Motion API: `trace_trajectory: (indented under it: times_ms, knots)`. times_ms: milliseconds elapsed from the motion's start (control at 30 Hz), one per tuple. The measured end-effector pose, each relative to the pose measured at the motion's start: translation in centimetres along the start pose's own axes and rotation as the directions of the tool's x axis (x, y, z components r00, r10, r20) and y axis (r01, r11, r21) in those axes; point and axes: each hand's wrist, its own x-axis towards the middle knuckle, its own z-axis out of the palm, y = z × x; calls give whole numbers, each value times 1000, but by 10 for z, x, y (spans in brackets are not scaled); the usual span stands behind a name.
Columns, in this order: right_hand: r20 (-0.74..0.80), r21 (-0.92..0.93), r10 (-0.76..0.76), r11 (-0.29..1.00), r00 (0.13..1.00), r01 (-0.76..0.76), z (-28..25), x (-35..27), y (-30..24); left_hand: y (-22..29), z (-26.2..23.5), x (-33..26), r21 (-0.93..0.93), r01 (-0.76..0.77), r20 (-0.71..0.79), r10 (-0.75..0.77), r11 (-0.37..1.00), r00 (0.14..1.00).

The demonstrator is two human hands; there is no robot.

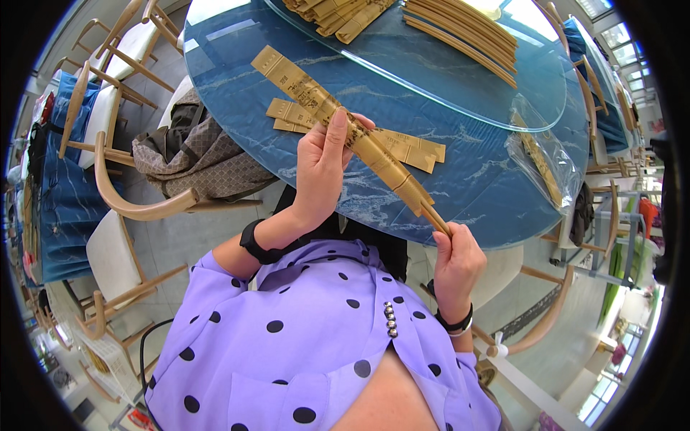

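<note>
Both hands' grip: sleeve [338, 126] in left [320, 172], chopsticks [435, 218] in right [454, 262].

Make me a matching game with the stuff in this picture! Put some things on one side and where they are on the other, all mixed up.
Things:
1. long paper sleeve
2. clear plastic bag
3. brown patterned bag
4. loose chopsticks

Places:
A. on a wooden chair beside the table
B. on the round glass turntable
C. held up in both hands, left hand at its middle, right hand at its lower end
D. lying on the blue table near its right edge

Pairs: 1-C, 2-D, 3-A, 4-B
</note>
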Motion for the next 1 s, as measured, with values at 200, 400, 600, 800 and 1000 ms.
trace_trajectory:
  times_ms: [200, 400, 600, 800, 1000]
  knots:
    - [19, -7, 2, 1000, 1000, -2, 0, 1, -1, -4, 8, -14, 96, 41, -26, -38, 995, 999]
    - [-5, 339, 119, 934, 993, -110, 0, 5, 2, -3, -1, -7, 16, 33, -90, -32, 999, 995]
    - [76, 799, 285, 556, 955, -229, 12, 0, 9, -9, 2, -8, 30, 28, -106, -25, 999, 994]
    - [-2, 775, 336, 595, 942, -210, 17, 4, 6, -6, 12, -21, 78, 48, -126, -38, 996, 991]
    - [-17, 810, 310, 561, 951, -168, 15, 10, 8, -9, 11, -23, 90, 0, -76, 7, 996, 997]
